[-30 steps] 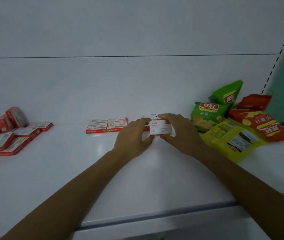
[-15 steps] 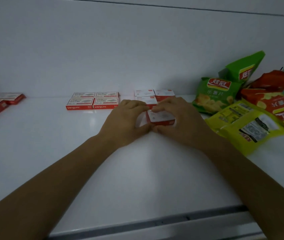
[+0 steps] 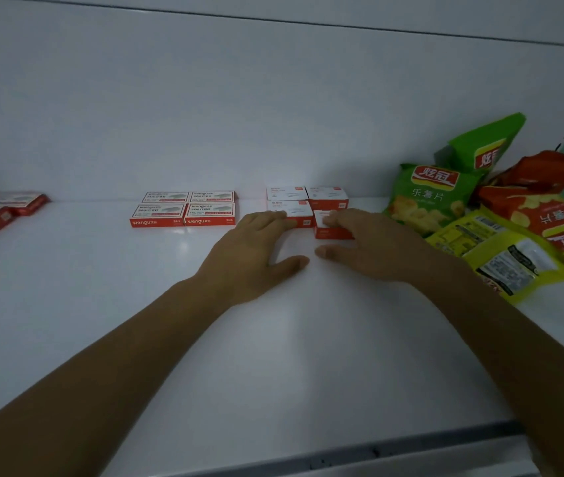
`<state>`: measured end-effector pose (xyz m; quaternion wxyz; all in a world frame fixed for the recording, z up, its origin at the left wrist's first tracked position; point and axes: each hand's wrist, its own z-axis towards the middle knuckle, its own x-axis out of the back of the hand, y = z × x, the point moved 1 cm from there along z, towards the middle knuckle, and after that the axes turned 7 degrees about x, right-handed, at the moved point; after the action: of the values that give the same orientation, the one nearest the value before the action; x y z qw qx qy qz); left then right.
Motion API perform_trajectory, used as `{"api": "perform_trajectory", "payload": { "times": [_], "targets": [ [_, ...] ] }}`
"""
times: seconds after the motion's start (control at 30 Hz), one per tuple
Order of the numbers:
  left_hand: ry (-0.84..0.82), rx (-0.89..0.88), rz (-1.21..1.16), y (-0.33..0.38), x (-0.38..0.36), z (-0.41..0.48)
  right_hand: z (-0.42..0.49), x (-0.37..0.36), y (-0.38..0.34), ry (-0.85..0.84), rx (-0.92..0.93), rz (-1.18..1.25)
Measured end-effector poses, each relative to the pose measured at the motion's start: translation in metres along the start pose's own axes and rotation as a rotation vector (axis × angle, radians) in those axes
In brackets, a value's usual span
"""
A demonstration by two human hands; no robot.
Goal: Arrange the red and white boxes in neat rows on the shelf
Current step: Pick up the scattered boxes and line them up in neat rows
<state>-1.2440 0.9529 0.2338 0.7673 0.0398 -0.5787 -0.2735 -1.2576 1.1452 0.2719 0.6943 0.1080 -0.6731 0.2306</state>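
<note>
Shelf (image 3: 67, 304): white, flat, lit dimly; metal front edge along the bottom of the view.
Small boxes (image 3: 289, 201): red and white, four in a two-by-two block at mid-shelf near the back wall; rear pair flush against each other, front-left box square with them.
Front-right box (image 3: 328, 228): sits slightly forward of its neighbour, just out of line with the block; red face toward the camera.
Right hand (image 3: 373, 249): palm down, fingers spread and laid over the top of the front-right box, thumb stretched along the shelf in front; touching, not clasped around it.
Left hand (image 3: 253, 256): palm down, fingers loosely extended, tips at the front-left box's near left corner; thumb out on the shelf; nothing gripped.
Thumbs: pointed at each other, close but apart.
Flat boxes (image 3: 184, 210): four wider red and white ones, neat two-by-two, left of the small block with a gap between.
Loose boxes (image 3: 2, 210): more red and white ones at the far left edge, jumbled, partly cut off.
Snack bags (image 3: 480, 201): green, red and yellow, heaped at the right; nearest green one just beside the small block.
Yellow bag (image 3: 500, 256): flat, next to the right wrist.
</note>
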Motion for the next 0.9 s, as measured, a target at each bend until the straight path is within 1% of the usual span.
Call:
{"api": "perform_trajectory", "payload": {
  "times": [0.07, 0.1, 0.2, 0.3, 0.43, 0.6, 0.63, 0.77, 0.9],
  "targets": [
    [-0.020, 0.008, 0.013, 0.001, 0.000, 0.000, 0.009, 0.007, -0.001, -0.027, -0.017, 0.001],
    [-0.026, 0.013, 0.017, 0.001, 0.000, 0.000, 0.012, 0.006, -0.001, -0.014, -0.025, 0.005],
    [-0.025, 0.015, 0.011, 0.000, -0.002, -0.001, 0.019, -0.009, -0.001, 0.088, -0.021, 0.034],
    [-0.022, -0.001, -0.002, -0.001, -0.002, 0.001, 0.024, -0.019, 0.005, 0.127, 0.001, 0.057],
    [-0.040, -0.030, 0.037, -0.002, -0.003, 0.003, 0.027, -0.021, 0.012, 0.200, 0.018, 0.099],
    [-0.031, -0.044, 0.033, -0.001, -0.002, 0.002, 0.031, -0.022, 0.011, 0.198, 0.036, 0.060],
    [-0.027, -0.043, 0.030, -0.001, -0.001, 0.002, 0.032, -0.021, 0.011, 0.232, 0.036, 0.048],
    [0.012, -0.019, -0.017, 0.001, -0.001, 0.000, 0.029, -0.013, 0.009, 0.469, 0.076, 0.060],
    [0.093, -0.031, 0.048, 0.002, 0.003, 0.001, 0.025, -0.005, 0.002, 0.585, 0.107, 0.030]
  ]
}}
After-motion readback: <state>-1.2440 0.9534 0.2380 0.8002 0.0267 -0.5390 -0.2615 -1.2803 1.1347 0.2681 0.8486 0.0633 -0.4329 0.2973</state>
